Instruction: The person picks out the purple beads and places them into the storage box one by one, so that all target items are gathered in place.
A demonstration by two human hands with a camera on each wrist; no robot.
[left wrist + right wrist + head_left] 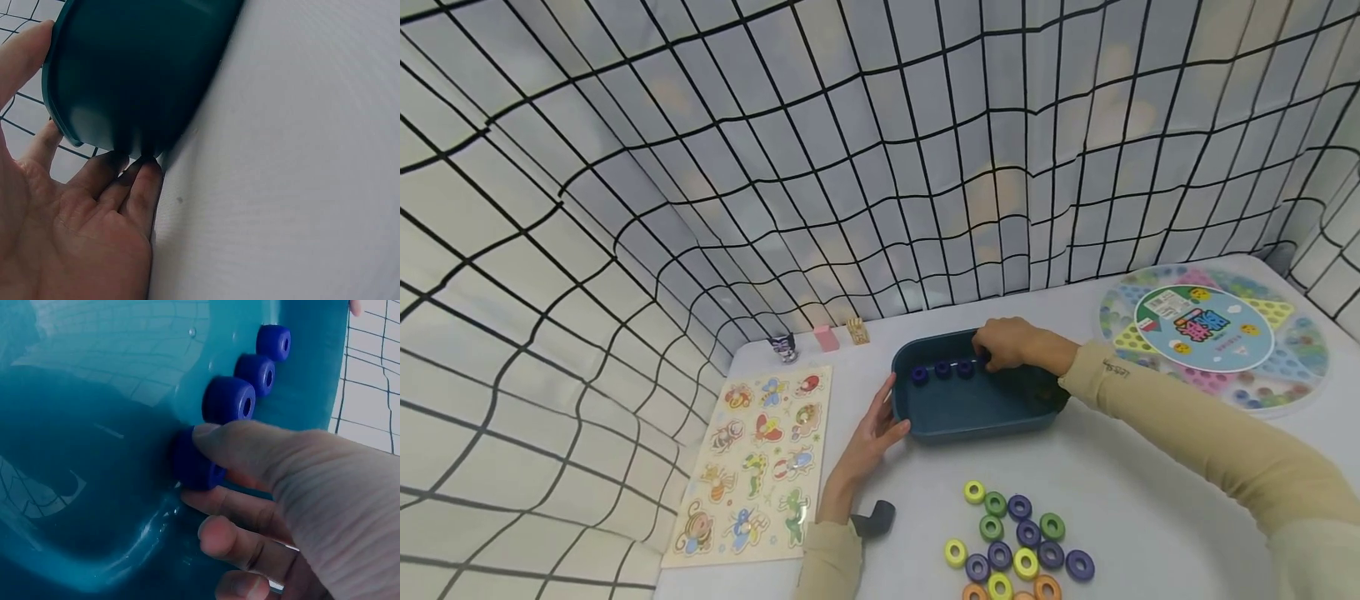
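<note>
A dark teal basin [977,408] lies on the white table. Along its far side stand several purple ring beads [942,369] in a row, seen closer in the right wrist view [229,399]. My right hand [1011,343] reaches in over the far rim and pinches a purple ring bead [190,464] between thumb and forefinger at the row's right end. At the basin's left end, my left hand [871,433] touches the outer wall with spread, fairly straight fingers [145,187]. Loose purple, green, yellow and orange ring beads [1028,533] lie in front of the basin.
A wooden insect puzzle board [752,467] lies on the left. Behind it stand a small dark figure [783,348], a pink block [826,337] and a beige piece [857,331]. A round bead kit [1213,333] sits at right. Black netting surrounds the table.
</note>
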